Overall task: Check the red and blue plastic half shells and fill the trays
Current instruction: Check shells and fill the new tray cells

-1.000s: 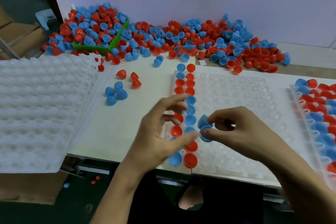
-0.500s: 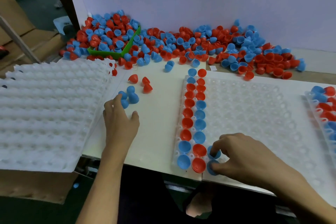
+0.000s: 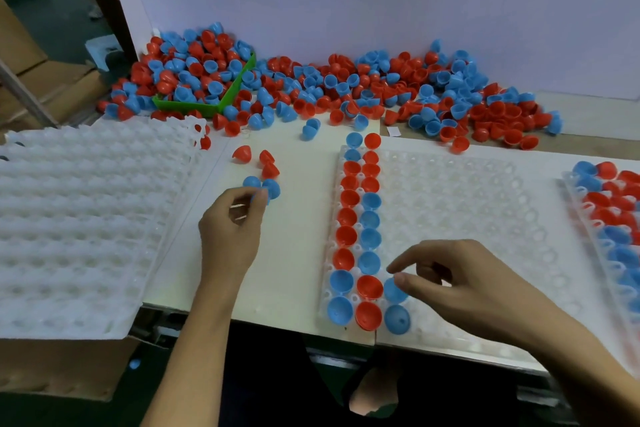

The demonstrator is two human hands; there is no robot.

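Observation:
The clear middle tray (image 3: 457,218) has two left columns filled with red and blue half shells (image 3: 358,229). Two blue shells (image 3: 396,319) lie at the near end of its third column. My right hand (image 3: 467,284) hovers there, fingers loosely spread, with the thumb tip touching the upper of the two shells (image 3: 390,292). On the white board to the left, my left hand (image 3: 230,229) pinches a blue shell (image 3: 259,197) between thumb and fingers. That shell is beside two other loose blue shells (image 3: 273,188).
A big pile of red and blue shells (image 3: 346,90) runs along the back wall, partly inside a green bin (image 3: 239,87). A stack of empty white trays (image 3: 86,218) is at the left and a filled tray (image 3: 571,184) at the right edge. Three loose red shells (image 3: 241,152) lie on the board.
My right hand set two blue shells into the tray's third column and let them go. My left hand moved left to the loose blue shells and took hold of one.

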